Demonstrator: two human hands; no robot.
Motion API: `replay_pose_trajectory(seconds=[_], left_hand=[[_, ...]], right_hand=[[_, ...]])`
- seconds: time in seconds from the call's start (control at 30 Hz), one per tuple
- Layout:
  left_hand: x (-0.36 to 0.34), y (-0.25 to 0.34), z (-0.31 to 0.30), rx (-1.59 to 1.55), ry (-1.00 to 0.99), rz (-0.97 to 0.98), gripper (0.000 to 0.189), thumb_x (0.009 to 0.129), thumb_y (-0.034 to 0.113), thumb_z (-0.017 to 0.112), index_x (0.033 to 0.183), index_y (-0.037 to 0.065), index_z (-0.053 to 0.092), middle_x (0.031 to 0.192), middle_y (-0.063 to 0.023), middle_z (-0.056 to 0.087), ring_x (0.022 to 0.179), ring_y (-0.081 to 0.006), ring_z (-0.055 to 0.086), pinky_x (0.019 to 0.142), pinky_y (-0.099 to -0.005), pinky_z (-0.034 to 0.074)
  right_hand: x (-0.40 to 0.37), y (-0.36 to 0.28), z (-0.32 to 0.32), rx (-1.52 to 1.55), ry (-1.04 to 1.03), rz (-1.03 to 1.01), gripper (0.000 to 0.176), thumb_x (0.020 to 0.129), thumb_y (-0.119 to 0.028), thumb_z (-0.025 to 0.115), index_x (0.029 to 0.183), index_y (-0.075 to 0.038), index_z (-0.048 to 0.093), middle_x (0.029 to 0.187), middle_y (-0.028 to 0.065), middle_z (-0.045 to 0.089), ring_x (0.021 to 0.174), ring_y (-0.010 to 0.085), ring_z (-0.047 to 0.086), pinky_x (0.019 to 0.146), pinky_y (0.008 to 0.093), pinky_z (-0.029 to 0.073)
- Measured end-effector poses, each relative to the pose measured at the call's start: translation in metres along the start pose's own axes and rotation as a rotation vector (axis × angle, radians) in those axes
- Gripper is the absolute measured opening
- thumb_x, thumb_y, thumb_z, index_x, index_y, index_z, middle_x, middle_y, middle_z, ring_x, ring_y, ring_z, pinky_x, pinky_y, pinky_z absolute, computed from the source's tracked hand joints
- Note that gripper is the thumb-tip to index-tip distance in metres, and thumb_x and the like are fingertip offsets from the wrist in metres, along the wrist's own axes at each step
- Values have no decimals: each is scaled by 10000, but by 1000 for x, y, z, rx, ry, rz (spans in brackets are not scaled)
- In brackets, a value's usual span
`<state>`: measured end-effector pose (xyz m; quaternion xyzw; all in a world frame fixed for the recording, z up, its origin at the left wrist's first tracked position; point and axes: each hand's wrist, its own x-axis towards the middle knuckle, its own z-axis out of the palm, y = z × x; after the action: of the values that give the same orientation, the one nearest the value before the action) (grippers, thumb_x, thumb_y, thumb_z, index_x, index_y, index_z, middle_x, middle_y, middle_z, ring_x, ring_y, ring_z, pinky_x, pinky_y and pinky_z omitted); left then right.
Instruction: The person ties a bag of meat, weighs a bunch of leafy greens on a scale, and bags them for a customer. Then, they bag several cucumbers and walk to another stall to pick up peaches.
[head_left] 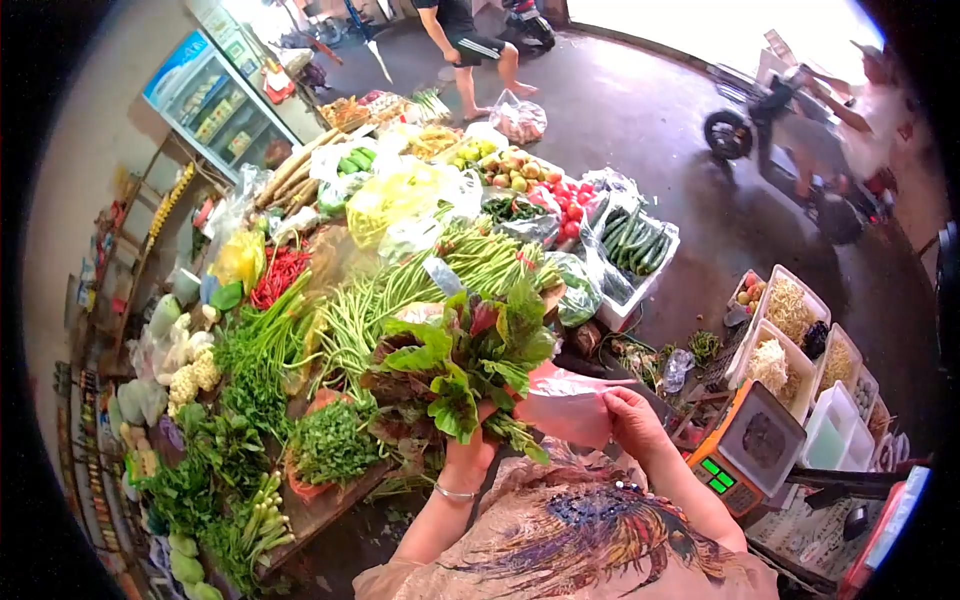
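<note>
- Our bench (330, 505) fills the left half of the view, piled with vegetables from the near edge back to the road.
- A glass-door fridge (215, 100) stands at the far left behind the bench.
- A scooter (790, 140) with a rider sits on the wet road at the upper right, and another person's legs (470, 60) show at the top.
- A long heap of green beans (400, 290) runs across the middle of the bench, with red chillies (280, 272) to its left and a white crate of cucumbers (635, 240) to its right.
- The bunch of red-and-green leafy greens (460, 350) is upright in front of us, above the near part of the bench. Its leaves spread over the beans and its stems point down into our left hand.
- White trays (790, 340) of sprouts and dry goods stand to the right, well apart from the bunch.
- An orange weighing scale (750, 450) sits just beside our right forearm.
- A pink plastic bag (570, 400) hangs just to the right of the bunch, touching its lower leaves.
- Our left hand (468, 455) is clenched around the stems at the bottom of the bunch.
- Our right hand (635, 420) pinches the right edge of the pink bag, level with the left hand and near it.
- A thin bracelet (455, 492) circles our left wrist.
</note>
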<state>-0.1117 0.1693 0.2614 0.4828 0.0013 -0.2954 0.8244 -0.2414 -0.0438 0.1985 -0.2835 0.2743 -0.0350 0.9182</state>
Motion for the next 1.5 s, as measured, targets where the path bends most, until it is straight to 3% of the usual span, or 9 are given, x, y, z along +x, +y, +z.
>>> replay_pose_trajectory(seconds=[0.7,0.9,1.03,1.17,1.3,1.33,1.37,1.43,1.5], left_hand=[[72,-11,122,-100,175,-188,270,843,118,632,1066,-29,597,949,-130,648,822,-232,624,720,-345,517],[96,-68,168,827,-369,416,477,772,8,544,1248,24,514,1240,-197,502,1118,-359,500,894,-426,452],[102,-81,194,1786,-486,-312,473,818,160,607,1281,120,523,1307,-158,491,1182,-311,465,985,-440,385],[107,-114,178,1166,-308,-120,441,867,251,566,1281,111,512,1258,-126,524,1134,-289,502,959,-433,416],[135,-129,191,-61,-197,-219,437,916,342,526,1281,102,501,1208,-93,558,1085,-268,539,932,-425,447],[143,-132,189,-199,-184,-221,441,928,364,516,1281,100,498,1196,-85,567,1073,-263,548,926,-424,455],[179,-172,132,-10,-495,-141,475,942,437,485,1276,100,487,1190,-68,577,1064,-258,562,953,-434,454],[133,-71,244,-81,164,-307,441,885,324,591,1253,99,501,1155,-76,595,1042,-254,587,864,-448,515],[141,-76,212,-86,104,-127,341,865,206,558,1184,86,549,1159,-55,593,1048,-214,566,902,-361,474]], right_hand=[[86,-170,-88,-117,284,-498,40,898,-91,610,858,-93,613,731,-50,580,623,42,518,575,192,450],[87,-186,-50,-666,-128,-376,181,852,-26,586,1031,-20,608,907,-5,627,792,84,566,688,252,489],[92,-168,-78,-1233,-294,-534,263,760,-87,676,1018,-57,629,971,102,638,853,257,607,757,349,484],[100,-177,-99,-1822,-372,-545,329,730,-159,672,1038,-52,627,1078,186,614,996,385,570,819,450,471],[87,-226,-59,-1242,-308,-560,265,743,-110,716,968,-17,611,911,145,643,821,275,612,737,379,487],[102,-217,-86,-657,-330,3,177,783,-80,716,911,-30,606,896,63,645,796,138,601,709,299,494],[82,-246,-63,-658,-297,-42,149,840,-57,645,968,-39,571,934,15,561,860,110,548,744,280,497],[90,-260,-83,-446,-298,-63,111,840,-83,667,844,-62,557,848,2,597,807,101,584,733,252,500],[96,-271,-87,164,-269,-69,51,866,-83,614,830,-70,580,787,39,598,693,124,577,671,254,515]])
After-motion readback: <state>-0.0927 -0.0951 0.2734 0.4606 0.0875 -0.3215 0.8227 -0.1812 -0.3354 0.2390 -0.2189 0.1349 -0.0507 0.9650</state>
